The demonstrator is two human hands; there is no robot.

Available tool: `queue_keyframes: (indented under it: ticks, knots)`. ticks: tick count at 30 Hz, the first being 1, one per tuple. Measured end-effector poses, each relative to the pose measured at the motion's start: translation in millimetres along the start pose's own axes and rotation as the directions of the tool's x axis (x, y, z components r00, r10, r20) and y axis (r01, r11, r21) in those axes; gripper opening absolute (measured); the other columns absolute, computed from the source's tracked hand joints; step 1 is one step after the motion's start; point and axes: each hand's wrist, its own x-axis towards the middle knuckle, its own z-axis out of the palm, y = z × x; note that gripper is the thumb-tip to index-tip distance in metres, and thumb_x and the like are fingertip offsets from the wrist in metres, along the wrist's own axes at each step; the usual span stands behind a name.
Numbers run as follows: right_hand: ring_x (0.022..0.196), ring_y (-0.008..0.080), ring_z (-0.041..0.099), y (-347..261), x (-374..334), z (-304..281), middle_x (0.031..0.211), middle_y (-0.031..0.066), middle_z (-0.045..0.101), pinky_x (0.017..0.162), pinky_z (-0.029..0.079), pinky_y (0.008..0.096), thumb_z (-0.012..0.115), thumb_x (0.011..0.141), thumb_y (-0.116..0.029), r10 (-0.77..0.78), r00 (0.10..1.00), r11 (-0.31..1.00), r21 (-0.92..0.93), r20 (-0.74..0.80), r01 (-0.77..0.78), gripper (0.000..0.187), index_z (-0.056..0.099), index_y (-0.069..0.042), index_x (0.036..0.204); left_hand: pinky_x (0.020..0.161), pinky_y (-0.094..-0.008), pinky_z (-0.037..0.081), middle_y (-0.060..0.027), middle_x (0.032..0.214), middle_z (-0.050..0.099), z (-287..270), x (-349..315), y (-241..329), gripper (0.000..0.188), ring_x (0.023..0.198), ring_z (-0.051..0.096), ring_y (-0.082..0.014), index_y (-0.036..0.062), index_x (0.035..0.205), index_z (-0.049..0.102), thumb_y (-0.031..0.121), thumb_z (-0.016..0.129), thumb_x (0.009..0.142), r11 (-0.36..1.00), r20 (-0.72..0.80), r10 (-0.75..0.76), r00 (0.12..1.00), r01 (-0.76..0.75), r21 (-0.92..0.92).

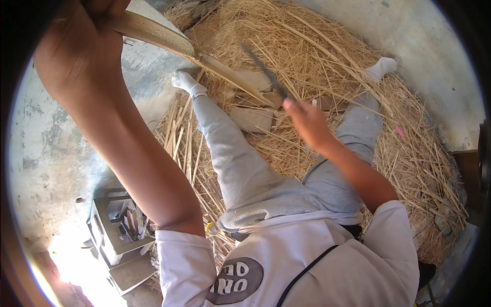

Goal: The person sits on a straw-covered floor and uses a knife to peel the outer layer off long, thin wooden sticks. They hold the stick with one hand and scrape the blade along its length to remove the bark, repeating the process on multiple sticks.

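Note:
My left hand (pixel 84 43) is raised at the upper left and grips the top end of a long split bamboo piece (pixel 204 60). That bamboo slants down to a small wooden block (pixel 251 118) between my legs. My right hand (pixel 306 120) is shut on the handle of a dark, blurred blade (pixel 266 71), which points up and away, close to the bamboo's lower end. I sit on the ground in grey trousers and white socks, legs spread, amid a pile of pale bamboo shavings (pixel 327 46).
Thin cut bamboo strips (pixel 179 133) lie beside my left leg. A small grey box-like stand (pixel 120 230) holding sticks sits at the lower left on the concrete floor (pixel 46 143). Shavings cover the ground to the right, up to a dark edge.

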Motion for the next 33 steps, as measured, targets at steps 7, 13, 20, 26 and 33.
queue_keyframes:
  ticks: [7, 13, 20, 26, 33]
  knots:
    - [0.045, 0.0084, 0.040, -22.6, -7.8, 20.8, 0.055, -0.0044, 0.039, 0.042, 0.037, 0.0240, 0.039, 0.100, -0.057, -0.113, 0.730, 0.520, 0.586, -0.674, 0.621, 0.054, 0.047, -0.008, 0.079, 0.051, -0.0289, 0.024, -0.0076, 0.066, 0.027, -17.4, 4.8, -2.3, 0.046, 0.056, 0.025, -0.0135, -0.0315, 0.117, 0.040, 0.000, 0.040, 0.083, 0.925, 0.296, -0.016, 0.955, 0.126, -0.358]
    - [0.048, 0.0135, 0.039, 4.6, -8.4, 12.6, 0.056, 0.0009, 0.044, 0.048, 0.036, 0.0339, 0.039, 0.102, -0.052, 0.082, 0.994, 0.995, -0.056, 0.074, -0.078, 0.053, 0.052, -0.006, 0.079, 0.050, -0.0286, 0.021, -0.0026, 0.059, 0.024, -11.0, 0.1, -6.4, 0.038, 0.054, 0.022, -0.0116, -0.0295, 0.108, 0.050, -0.001, 0.049, 0.083, 0.955, 0.276, 0.025, 0.961, 0.058, -0.290]
    - [0.049, 0.0112, 0.047, 5.7, 3.3, 30.2, 0.057, 0.0022, 0.046, 0.046, 0.040, 0.0332, 0.044, 0.100, -0.053, -0.187, 0.927, 0.818, 0.471, -0.324, 0.330, 0.054, 0.059, -0.002, 0.091, 0.049, -0.0270, 0.020, -0.0002, 0.058, 0.028, 14.2, 2.3, 1.0, 0.024, 0.051, 0.023, -0.0095, -0.0192, 0.102, 0.058, -0.003, 0.049, 0.087, 0.916, 0.258, 0.062, 0.964, 0.048, -0.399]
    - [0.046, 0.0129, 0.046, 97.0, 40.7, -2.1, 0.057, 0.0028, 0.046, 0.042, 0.040, 0.0320, 0.043, 0.099, -0.054, 0.272, 0.961, 0.960, -0.059, -0.044, -0.275, 0.053, 0.051, -0.008, 0.073, 0.045, -0.0247, 0.021, 0.0044, 0.054, 0.027, 38.1, -13.8, 5.6, 0.032, 0.046, 0.024, -0.0063, 0.0132, 0.065, 0.039, 0.000, 0.056, 0.089, 0.951, 0.164, -0.014, 0.986, 0.064, -0.303]
    - [0.049, 0.0073, 0.041, -36.2, 2.5, -40.2, 0.057, -0.0010, 0.043, 0.046, 0.035, 0.0230, 0.046, 0.101, -0.048, -0.077, 0.776, 0.806, 0.420, -0.626, 0.418, 0.048, 0.046, -0.011, 0.070, 0.043, -0.0240, 0.018, 0.0035, 0.053, 0.029, 12.7, -18.3, 5.7, 0.021, 0.044, 0.023, -0.0060, 0.0090, 0.071, 0.051, 0.000, 0.058, 0.088, 0.954, 0.115, -0.059, 0.992, 0.090, -0.286]
